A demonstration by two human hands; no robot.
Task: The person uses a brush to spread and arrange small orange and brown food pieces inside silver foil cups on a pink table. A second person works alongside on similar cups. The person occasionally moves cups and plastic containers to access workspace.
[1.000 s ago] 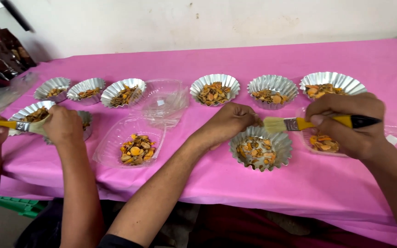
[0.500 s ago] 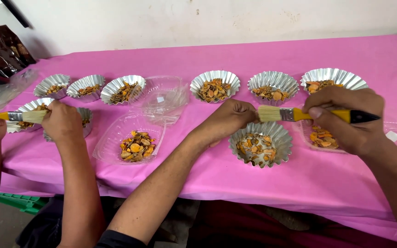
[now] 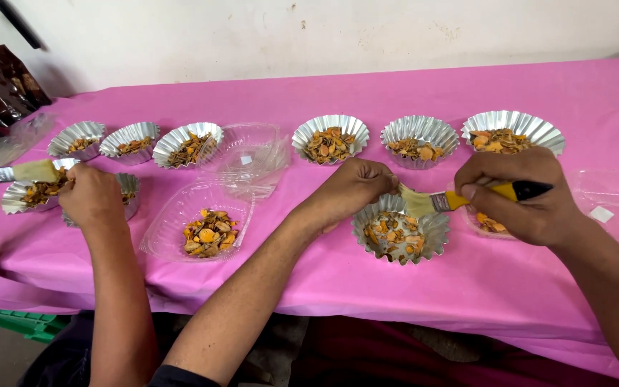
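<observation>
My left hand grips the far rim of a fluted foil cup filled with orange and brown snack mix. My right hand holds a yellow-and-black handled brush, its pale bristles resting at the cup's upper rim, just beside my left fingers. A clear plastic tray with a little mix lies partly hidden under my right hand.
A pink tablecloth covers the table. Several filled foil cups line the back. Clear plastic containers sit left of centre, one holding mix. At the left, a co-worker's hand steadies a cup while the other holds a brush.
My right hand has lowered the brush, bringing the bristles down to the cup's rim beside my left hand. The co-worker's brush has shifted slightly.
</observation>
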